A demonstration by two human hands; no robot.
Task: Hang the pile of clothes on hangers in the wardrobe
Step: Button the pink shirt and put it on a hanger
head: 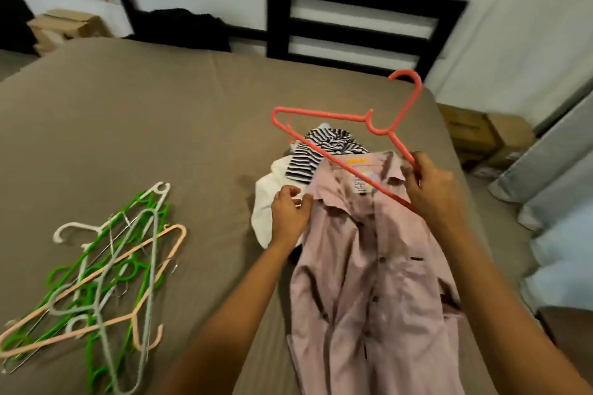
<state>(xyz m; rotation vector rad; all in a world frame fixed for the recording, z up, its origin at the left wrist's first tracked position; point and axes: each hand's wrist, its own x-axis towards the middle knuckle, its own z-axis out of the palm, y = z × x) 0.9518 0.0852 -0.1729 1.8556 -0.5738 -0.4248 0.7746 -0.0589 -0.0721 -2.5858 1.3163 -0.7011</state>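
- My right hand [430,189] grips the red hanger [321,113] by one shoulder end. Its hook points up and away from me, which I judge leaves the free end ready to slide into a shirt.
- My left hand [290,212] pinches the pink shirt [369,266] at the near side of its collar. I think this opens the neck for the hanger.
- The pink shirt lies front-up on the bed [160,122], collar away from me and just under the hanger.
- I count three garments in the pile: the pink shirt on top, a striped top [324,144] and a white piece [266,196] beneath. More may be hidden.
- One hanger is in hand. The spare hangers [96,282] lie heaped to my left, well apart from the clothes. One is peach, and the green, white and grey ones are too tangled to count.
- The wardrobe is out of view.
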